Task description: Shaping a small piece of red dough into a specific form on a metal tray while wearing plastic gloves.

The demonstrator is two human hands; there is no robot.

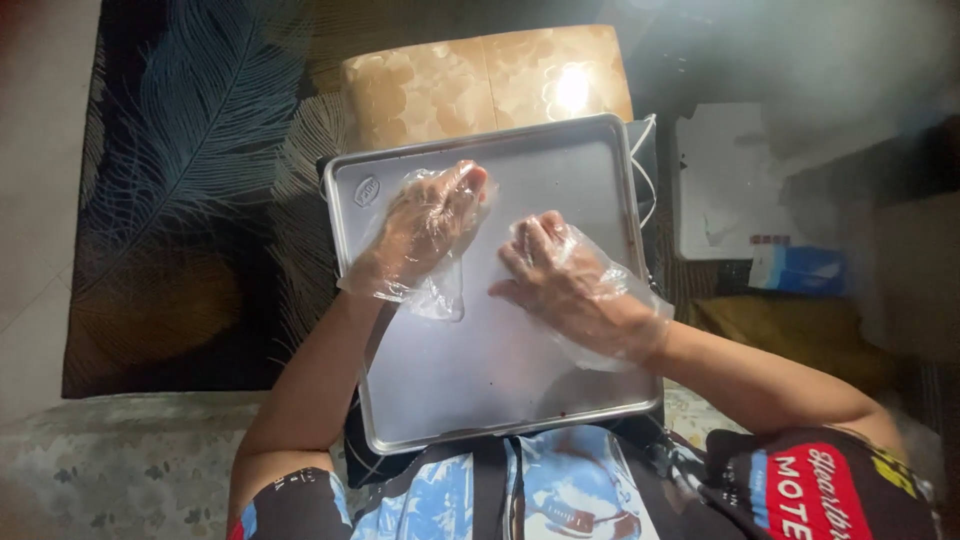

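A rectangular metal baking tray [590,165] rests across my lap, its surface bare apart from a few dark specks. My left hand [425,225], inside a loose clear plastic glove, lies flat on the tray's upper left part with fingers stretched out. Wearing the same kind of glove, my right hand [560,275] presses on the middle of the tray with its fingers curled toward the left hand. Neither hand holds anything that I can see; both touch the tray surface.
A tan patterned box or cushion [480,85] sits just beyond the tray. A dark rug with a feather pattern [190,180] covers the floor on the left. White paper [725,185] and a blue-white pack [800,268] lie at right.
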